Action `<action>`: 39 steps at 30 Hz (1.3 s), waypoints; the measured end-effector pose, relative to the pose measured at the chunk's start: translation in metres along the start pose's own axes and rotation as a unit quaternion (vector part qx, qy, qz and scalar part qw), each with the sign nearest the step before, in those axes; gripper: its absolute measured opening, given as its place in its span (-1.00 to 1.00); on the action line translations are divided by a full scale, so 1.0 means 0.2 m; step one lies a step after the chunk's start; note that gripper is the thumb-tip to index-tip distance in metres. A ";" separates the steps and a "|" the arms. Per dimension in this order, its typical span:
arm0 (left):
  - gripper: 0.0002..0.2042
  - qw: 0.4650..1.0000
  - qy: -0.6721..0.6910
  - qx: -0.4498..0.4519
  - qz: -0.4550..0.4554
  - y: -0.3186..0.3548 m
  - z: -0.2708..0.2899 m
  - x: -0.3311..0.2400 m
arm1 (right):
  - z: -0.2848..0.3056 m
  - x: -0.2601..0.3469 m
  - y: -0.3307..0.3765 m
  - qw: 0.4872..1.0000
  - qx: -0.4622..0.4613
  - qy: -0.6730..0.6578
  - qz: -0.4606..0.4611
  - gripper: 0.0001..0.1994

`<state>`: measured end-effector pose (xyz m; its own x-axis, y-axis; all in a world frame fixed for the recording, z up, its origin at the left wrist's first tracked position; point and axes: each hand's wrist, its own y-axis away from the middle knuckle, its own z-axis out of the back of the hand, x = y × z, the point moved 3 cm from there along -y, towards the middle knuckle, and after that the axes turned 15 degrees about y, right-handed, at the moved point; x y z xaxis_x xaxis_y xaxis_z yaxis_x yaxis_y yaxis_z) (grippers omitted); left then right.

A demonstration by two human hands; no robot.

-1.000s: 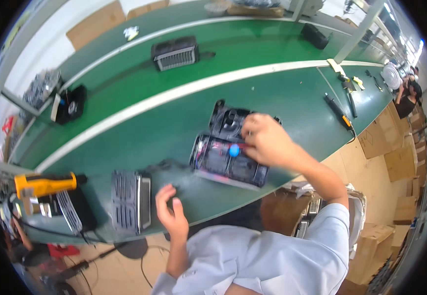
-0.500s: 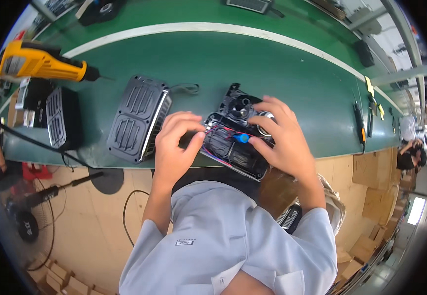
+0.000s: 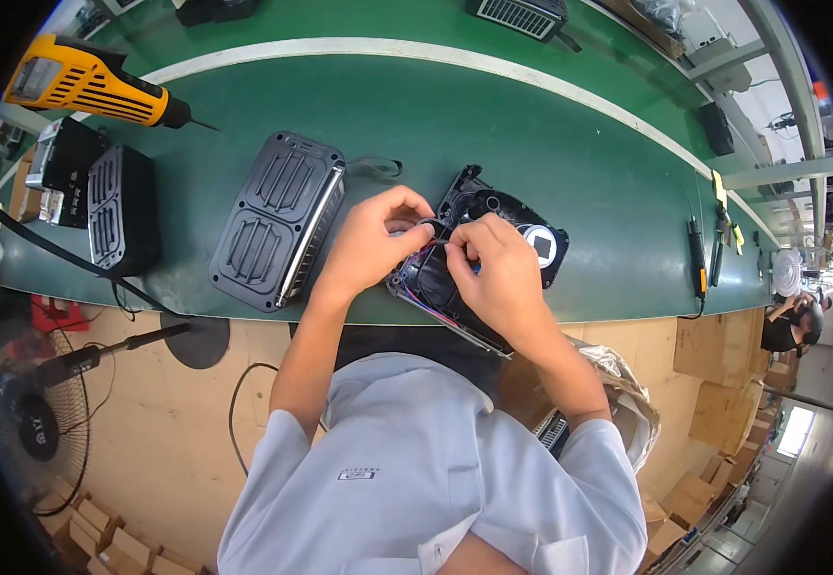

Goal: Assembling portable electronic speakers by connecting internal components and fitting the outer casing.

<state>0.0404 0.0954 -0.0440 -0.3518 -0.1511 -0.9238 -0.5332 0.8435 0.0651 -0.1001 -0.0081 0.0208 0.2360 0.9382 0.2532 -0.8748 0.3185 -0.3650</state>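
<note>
**Both hands now on the wires**

Your left hand point(image 3: 370, 241) has moved right since half a second ago and joins your right hand point(image 3: 495, 273) over the open housing point(image 3: 493, 216) at the bench's point(image 3: 551, 144) near edge. Both sets of fingertips pinch its thin wires point(image 3: 428, 230). The grille point(image 3: 277, 220) lies untouched just left.

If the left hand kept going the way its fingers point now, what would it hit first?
The left hand points right, toward the right hand. Its fingertips are already at the wires over the open black casing, so it would probably meet the right hand's fingers first, though depth is hard to judge.
</note>
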 end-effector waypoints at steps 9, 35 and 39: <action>-0.80 0.997 0.067 0.012 0.042 0.03 0.00 0.05 | -0.06 0.01 0.01 0.998 -0.035 0.006 -0.044 -0.85; -0.80 0.998 0.056 -0.013 0.007 0.01 -0.03 0.05 | 0.02 0.00 0.10 0.998 0.001 -0.011 0.060 -0.63; -0.79 0.995 0.087 -0.022 0.052 0.02 -0.02 0.04 | 0.01 0.00 0.08 0.997 -0.002 -0.012 0.077 -0.61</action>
<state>0.0323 0.0953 -0.0504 -0.5331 -0.1543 -0.8318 -0.5185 0.8365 0.1772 -0.1153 -0.0039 0.0160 0.0883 0.9728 0.2140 -0.8985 0.1705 -0.4045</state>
